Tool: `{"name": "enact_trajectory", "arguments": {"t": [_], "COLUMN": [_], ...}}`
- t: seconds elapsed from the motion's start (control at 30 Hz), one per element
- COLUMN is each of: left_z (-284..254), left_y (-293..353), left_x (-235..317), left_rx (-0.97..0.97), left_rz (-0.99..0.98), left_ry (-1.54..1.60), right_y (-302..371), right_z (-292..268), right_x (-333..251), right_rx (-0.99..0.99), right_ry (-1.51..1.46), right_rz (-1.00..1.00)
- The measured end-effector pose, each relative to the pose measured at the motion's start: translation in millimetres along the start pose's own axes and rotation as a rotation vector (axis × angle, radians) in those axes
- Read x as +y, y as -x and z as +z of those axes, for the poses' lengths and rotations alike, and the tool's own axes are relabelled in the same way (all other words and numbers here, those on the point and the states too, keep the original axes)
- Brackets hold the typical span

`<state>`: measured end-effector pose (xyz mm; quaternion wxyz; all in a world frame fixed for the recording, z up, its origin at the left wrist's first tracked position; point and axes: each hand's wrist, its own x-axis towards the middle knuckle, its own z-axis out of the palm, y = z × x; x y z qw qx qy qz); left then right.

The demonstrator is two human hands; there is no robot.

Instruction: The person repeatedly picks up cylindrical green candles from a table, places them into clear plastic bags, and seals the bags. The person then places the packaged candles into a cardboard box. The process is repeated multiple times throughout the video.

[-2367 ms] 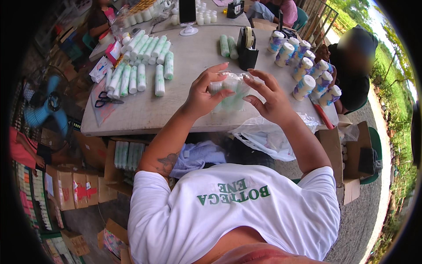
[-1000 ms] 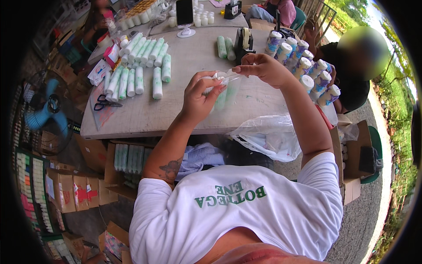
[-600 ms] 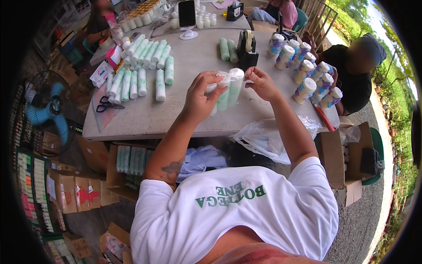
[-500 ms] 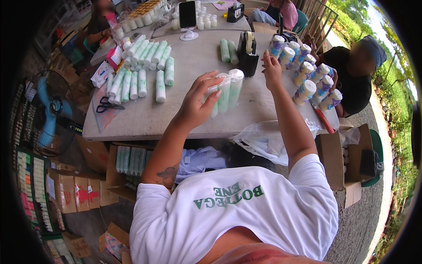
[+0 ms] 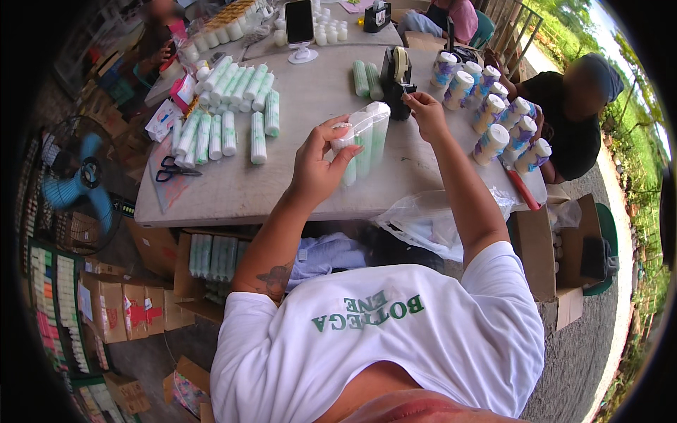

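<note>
My left hand [image 5: 319, 162] holds a clear bag of three white and green tubes [image 5: 367, 137] upright above the grey table [image 5: 233, 190]. My right hand [image 5: 425, 113] reaches forward to the black tape dispenser [image 5: 396, 77], its fingers pinched at the dispenser's front end. Whether tape is between the fingers is too small to tell.
Rows of bagged tubes [image 5: 226, 120] lie at the left of the table, with scissors [image 5: 173, 169] near them. White patterned bottles [image 5: 493, 113] stand at the right beside a seated person [image 5: 575, 120]. A phone on a stand [image 5: 301, 25], a fan [image 5: 77, 183] and open boxes [image 5: 211, 257] are around.
My right hand left the bag and moved forward to the tape dispenser. My left hand now holds the bag of tubes alone and upright.
</note>
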<state>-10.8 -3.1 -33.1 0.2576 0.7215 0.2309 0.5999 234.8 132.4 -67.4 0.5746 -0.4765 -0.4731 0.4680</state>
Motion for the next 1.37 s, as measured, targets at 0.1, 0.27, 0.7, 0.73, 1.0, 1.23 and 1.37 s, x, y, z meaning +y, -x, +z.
{"name": "enact_trajectory", "arguments": {"t": [0.1, 0.27, 0.7, 0.73, 1.0, 1.23, 1.37], "left_z": [7, 15, 21, 22, 12, 14, 6], "left_y": [-5, -8, -9, -10, -14, -13, -11], "left_x": [1, -7, 2, 2, -8, -4, 3], "left_rx": [-0.008, 0.103, 0.051, 0.073, 0.12, 0.082, 0.027], "left_rz": [0.018, 0.021, 0.066, 0.078, 0.004, 0.013, -0.014], "left_ry": [-0.047, -0.138, -0.248, -0.243, -0.128, -0.155, -0.202], "right_y": [-21, -4, 99, 101, 43, -24, -37], "right_z": [-24, -24, 39, 39, -3, -5, -2], "right_x": [6, -1, -104, -105, -25, -31, -26], "right_rx": [-0.097, -0.072, -0.33, -0.298, -0.181, 0.055, 0.01], "right_ry": [0.093, 0.081, 0.493, 0.526, 0.154, 0.287, 0.109], "right_rz": [-0.066, -0.127, -0.252, -0.115, -0.381, 0.293, 0.276]}}
